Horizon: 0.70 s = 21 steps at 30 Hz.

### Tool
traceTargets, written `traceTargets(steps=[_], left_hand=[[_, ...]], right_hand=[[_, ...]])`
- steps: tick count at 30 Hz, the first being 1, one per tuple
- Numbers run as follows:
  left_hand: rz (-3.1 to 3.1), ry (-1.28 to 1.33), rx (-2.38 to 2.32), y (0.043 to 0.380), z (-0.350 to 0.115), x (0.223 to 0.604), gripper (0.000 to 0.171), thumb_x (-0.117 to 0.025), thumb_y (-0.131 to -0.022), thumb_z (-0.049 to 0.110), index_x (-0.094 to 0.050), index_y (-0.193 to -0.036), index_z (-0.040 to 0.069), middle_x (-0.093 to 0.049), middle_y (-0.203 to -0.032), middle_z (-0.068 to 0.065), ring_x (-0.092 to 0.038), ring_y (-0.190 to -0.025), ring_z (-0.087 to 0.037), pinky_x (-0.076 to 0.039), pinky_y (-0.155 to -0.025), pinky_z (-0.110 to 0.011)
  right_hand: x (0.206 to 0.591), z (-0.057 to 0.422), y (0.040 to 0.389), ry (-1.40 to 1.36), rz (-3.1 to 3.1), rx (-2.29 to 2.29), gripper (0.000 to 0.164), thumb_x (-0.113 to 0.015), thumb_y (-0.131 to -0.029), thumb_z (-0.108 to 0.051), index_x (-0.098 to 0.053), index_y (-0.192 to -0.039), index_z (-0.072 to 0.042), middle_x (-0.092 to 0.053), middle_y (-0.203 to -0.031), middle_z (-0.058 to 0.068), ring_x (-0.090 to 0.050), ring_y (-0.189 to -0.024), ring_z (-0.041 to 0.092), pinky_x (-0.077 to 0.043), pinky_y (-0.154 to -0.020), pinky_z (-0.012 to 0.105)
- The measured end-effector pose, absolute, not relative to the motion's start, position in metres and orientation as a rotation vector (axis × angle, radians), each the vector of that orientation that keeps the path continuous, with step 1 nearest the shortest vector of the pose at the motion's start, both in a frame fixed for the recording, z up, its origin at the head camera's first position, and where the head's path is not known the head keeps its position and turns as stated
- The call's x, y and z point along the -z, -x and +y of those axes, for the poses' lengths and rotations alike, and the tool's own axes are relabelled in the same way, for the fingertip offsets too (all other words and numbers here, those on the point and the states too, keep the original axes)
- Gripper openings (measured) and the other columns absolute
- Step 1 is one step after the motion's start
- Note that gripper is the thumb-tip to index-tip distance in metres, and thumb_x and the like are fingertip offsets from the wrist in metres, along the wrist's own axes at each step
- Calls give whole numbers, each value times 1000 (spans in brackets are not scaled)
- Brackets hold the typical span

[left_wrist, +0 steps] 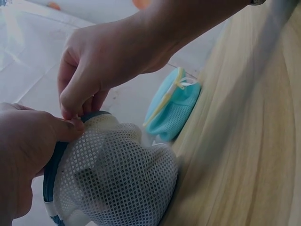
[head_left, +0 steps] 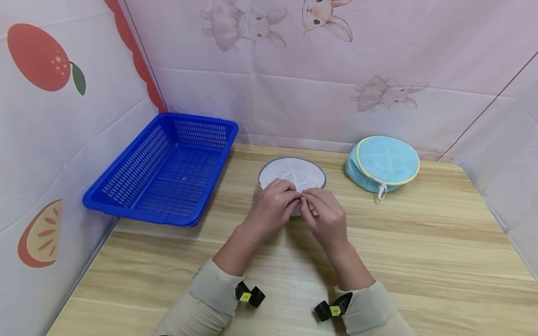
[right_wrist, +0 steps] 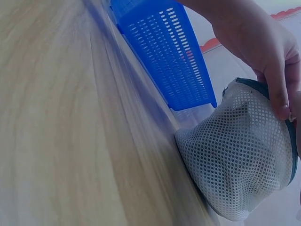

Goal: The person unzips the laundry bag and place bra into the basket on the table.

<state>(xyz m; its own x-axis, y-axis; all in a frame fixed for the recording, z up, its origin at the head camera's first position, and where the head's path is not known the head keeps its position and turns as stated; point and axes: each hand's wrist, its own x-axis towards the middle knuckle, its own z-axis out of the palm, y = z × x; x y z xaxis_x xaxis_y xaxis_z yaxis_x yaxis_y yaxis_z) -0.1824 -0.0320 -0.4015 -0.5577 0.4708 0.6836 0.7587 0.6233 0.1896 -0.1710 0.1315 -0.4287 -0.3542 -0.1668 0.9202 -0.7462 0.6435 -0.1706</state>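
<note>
A white mesh laundry bag (head_left: 290, 169) with a dark blue zip rim stands on the table in front of me. My left hand (head_left: 272, 205) pinches the near side of that rim between thumb and fingers. Right beside it, my right hand (head_left: 327, 215) pinches the same stretch, the fingertips of both hands meeting there. In the left wrist view the bag's mesh side (left_wrist: 127, 174) bulges, with a darker patch showing through. The zip pull is hidden by the fingers.
At the left stands a blue plastic basket (head_left: 201, 205) with slotted walls. A light-blue mesh bag (head_left: 386, 158) with a yellow zip rim and white pull sits at the back right. Printed sheets (head_left: 294, 93) enclose the wooden table (head_left: 420, 242).
</note>
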Motion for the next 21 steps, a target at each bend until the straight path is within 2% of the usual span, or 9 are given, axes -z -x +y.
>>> traceTargets(steps=[11, 21], left_hand=[[-2226, 970, 693, 189, -40, 401, 4, -75, -86, 10, -78, -86, 7, -68, -89, -2, -62, -88, -16, -52, -81, -24], [-2235, 925, 728, 194, -50, 399, 7, -76, -86, 9, -78, -91, 5, -70, -97, -3, -63, -97, -17, -53, -88, -25]], right_hand=[[428, 134, 172, -681, -1876, -684, 14, -64, -85, -3, -74, -87, 5, -73, -87, 15, -69, -81, 28, -58, -78, 38], [425, 132, 171, -656, -1877, -679, 13, -66, -84, -3, -75, -86, 5, -73, -86, 14, -69, -80, 27, -59, -76, 37]])
